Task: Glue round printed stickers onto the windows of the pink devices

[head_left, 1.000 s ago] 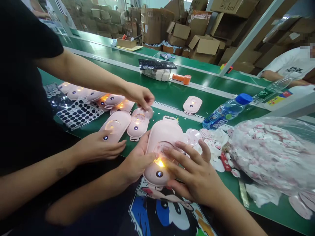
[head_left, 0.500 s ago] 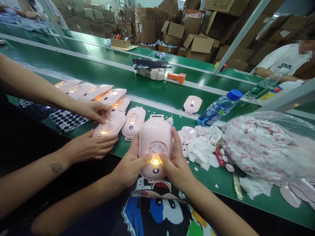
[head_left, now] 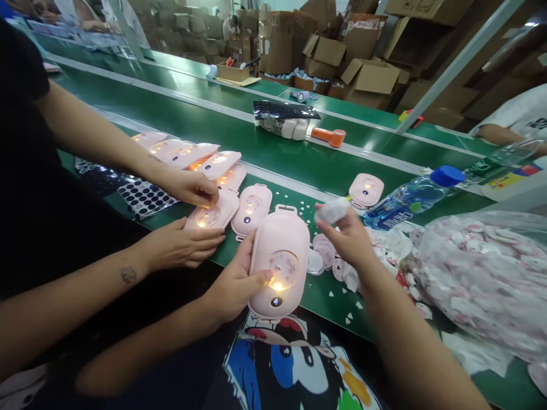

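My left hand grips the left side of a pink rounded device, its thumb by the round recess. A warm light glows there above a small dark display. My right hand is raised over the bench, fingers closed around a small white squeeze bottle with a yellow tip. Left of me, a co-worker's two hands work on another lit pink device. Between us lies one more pink device. Tiny white triangles are scattered on the bench beyond my device.
A row of lit pink devices lies behind the co-worker's hands. To the right are a blue-capped bottle, a single pink device and a large clear bag of printed pieces. An orange handheld item lies on the green bench.
My right hand has left the pink device and picked up the small white bottle from the bench. My left hand still holds the device. The view has shifted left.
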{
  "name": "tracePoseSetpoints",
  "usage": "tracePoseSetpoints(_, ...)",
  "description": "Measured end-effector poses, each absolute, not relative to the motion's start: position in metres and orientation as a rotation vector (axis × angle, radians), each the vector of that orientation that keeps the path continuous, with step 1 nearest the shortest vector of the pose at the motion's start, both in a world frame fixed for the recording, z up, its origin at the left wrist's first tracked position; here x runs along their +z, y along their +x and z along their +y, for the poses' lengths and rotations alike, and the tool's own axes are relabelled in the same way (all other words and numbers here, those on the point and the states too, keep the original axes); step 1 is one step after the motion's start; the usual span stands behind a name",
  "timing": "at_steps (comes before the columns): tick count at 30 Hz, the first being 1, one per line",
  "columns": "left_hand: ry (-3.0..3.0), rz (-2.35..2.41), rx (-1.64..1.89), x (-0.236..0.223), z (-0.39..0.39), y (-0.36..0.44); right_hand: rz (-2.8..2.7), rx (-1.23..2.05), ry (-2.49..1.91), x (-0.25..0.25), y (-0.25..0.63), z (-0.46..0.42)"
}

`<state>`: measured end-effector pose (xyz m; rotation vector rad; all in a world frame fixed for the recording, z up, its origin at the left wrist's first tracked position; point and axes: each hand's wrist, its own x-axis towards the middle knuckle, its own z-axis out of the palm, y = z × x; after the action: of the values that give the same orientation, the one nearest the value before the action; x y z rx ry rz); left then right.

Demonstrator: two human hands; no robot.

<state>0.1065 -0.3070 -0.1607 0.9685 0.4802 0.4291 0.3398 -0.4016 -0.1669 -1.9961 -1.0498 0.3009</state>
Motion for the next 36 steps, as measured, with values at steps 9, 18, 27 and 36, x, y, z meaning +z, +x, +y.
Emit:
tracePoseSetpoints(9,1.079,0.354,0.406,-0.158,-0.305,0.106,-1.602,0.211,-1.749,-0.089,0.298,-0.501)
tracePoseSetpoints(18,1.165,0.337,0.374,-0.140,-0.314,0.107,-1.697,0.095,-1.831,-0.070,0.287,-0.505)
tracePoseSetpoints(27,1.284,0.200,0.415,-0.139,-0.315,0.108,-1.749,0.062,-1.847,-0.065,0.286,-0.504)
tracePoseSetpoints(36,1.322,0.203,0.393,-0.135,-0.316,0.106,-1.740,0.084,-1.832,-0.067,0.286,-0.508)
